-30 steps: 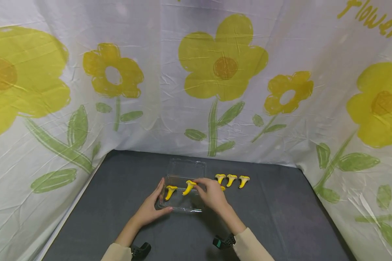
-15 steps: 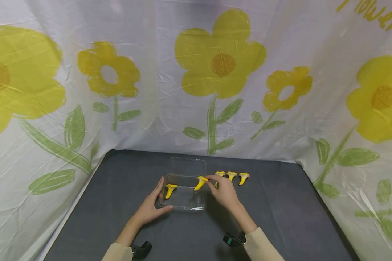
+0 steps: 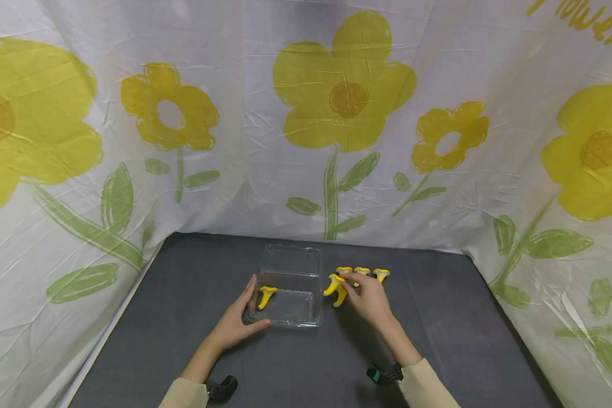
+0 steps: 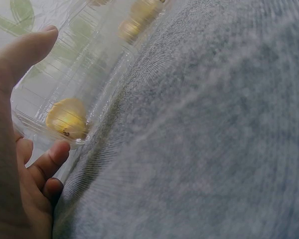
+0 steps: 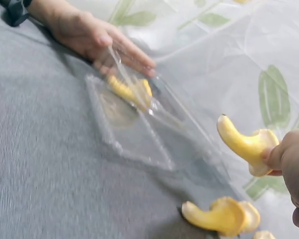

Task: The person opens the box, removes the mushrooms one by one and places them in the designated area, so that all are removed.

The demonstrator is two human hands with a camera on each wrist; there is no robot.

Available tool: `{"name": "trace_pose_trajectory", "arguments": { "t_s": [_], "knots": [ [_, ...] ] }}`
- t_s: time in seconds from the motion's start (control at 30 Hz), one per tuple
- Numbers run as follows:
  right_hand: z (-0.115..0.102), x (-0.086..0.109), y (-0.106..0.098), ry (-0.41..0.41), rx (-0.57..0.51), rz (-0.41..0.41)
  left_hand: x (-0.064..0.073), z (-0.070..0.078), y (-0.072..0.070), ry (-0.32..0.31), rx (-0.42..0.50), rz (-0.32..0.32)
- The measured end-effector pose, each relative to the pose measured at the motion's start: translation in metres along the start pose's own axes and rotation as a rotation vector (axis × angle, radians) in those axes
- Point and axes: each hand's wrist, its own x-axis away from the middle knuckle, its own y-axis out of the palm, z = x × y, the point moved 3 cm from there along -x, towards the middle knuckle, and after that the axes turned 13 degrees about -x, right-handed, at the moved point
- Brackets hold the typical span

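My right hand (image 3: pixel 371 302) pinches a yellow, chanterelle-shaped mushroom (image 3: pixel 332 284) by its cap, just right of a clear plastic clamshell box (image 3: pixel 285 323). The right wrist view shows the held mushroom (image 5: pixel 246 147) raised, its stem pointing away from the fingers. My left hand (image 3: pixel 234 323) grips the box's left side, thumb along the near edge and fingers toward the back. Inside the box, at the left, lies one yellow mushroom (image 3: pixel 267 297). The box's lid (image 3: pixel 292 259) stands open at the back.
Beside the box, close under my right hand, lies another mushroom (image 3: pixel 340 297). Behind it sits a row of mushrooms (image 3: pixel 381 273), partly hidden by the hand. A dark grey cloth (image 3: pixel 438 328) covers the table. Flower-printed white curtains (image 3: pixel 250 141) hang around the table's far sides.
My right hand has carried its mushroom rightward, from above the box to outside its right edge. The left hand and the mushroom in the box have stayed in place.
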Motion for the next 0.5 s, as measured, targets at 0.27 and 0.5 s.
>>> {"name": "trace_pose_trajectory", "arguments": {
  "t_s": [0.27,0.5],
  "knots": [
    [0.02,0.012,-0.013,0.007,0.052,0.014,0.001,0.0,0.001,-0.001,-0.005,-0.003],
    [0.036,0.02,-0.024,0.027,0.079,0.039,0.0,0.001,0.0,-0.006,-0.009,0.006]
  ]
}}
